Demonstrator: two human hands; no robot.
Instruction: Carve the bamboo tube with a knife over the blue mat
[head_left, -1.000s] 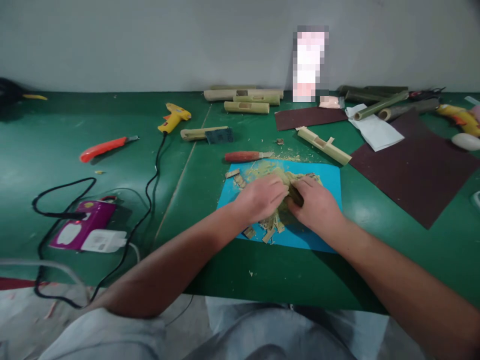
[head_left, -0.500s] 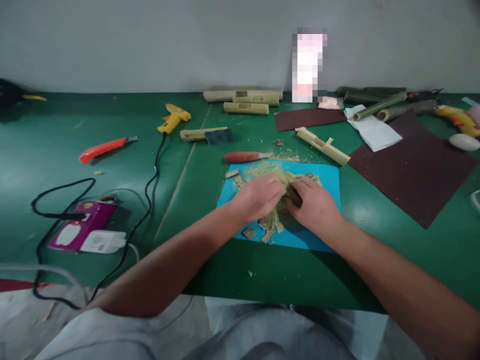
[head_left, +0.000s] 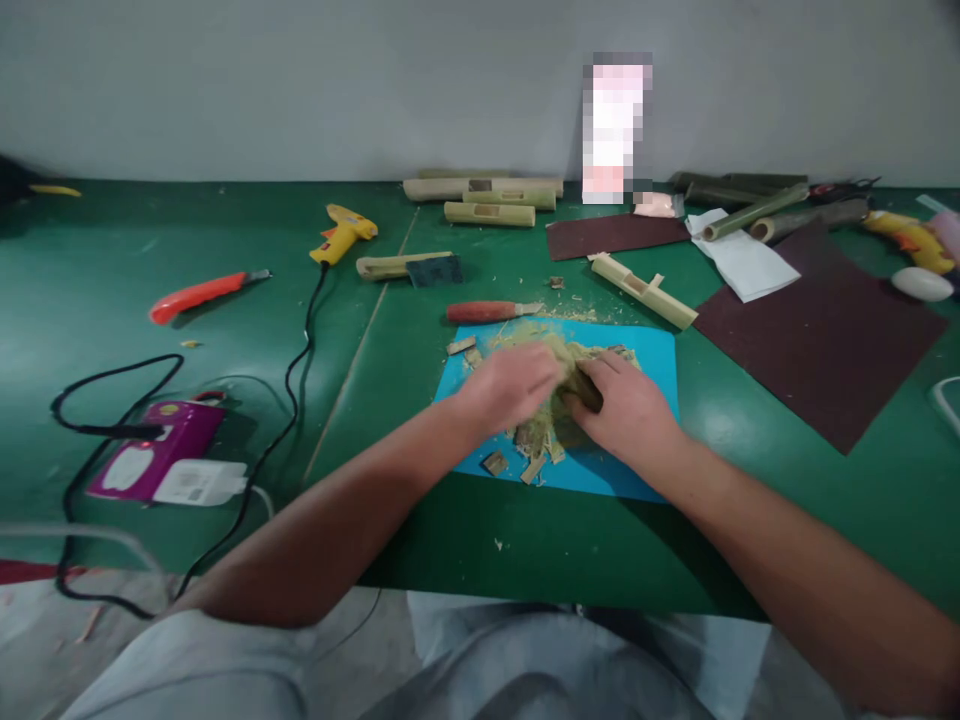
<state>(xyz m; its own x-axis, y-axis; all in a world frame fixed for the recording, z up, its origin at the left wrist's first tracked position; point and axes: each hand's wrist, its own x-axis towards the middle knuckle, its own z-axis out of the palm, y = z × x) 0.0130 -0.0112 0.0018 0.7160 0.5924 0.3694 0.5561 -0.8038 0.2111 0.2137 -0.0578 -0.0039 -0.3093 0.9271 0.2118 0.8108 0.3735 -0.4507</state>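
Over a blue sheet [head_left: 637, 460], my right hand [head_left: 634, 405] is wrapped round a short bamboo tube [head_left: 589, 392], whose dark hollow end faces me. Close against the tube's left side is my left hand [head_left: 517, 385], its fingers pinched together and slightly blurred. What the left fingers grip, if anything, is hidden. Pale shavings [head_left: 536, 437] and small bamboo chips [head_left: 495, 462] lie on the sheet below and around both hands. Just beyond the sheet lies a red-handled knife [head_left: 491, 311].
A notched bamboo tube [head_left: 645, 290] lies behind the sheet, near brown sandpaper [head_left: 832, 340]. More bamboo tubes [head_left: 490, 214] line the wall. To the left are a yellow glue gun [head_left: 345, 235], a red utility knife [head_left: 201, 295] and a purple power strip [head_left: 161, 450] with a black cord.
My left hand has shifted slightly left and is more blurred beside the bamboo tube. My right hand keeps its hold. The whole view has drifted a little.
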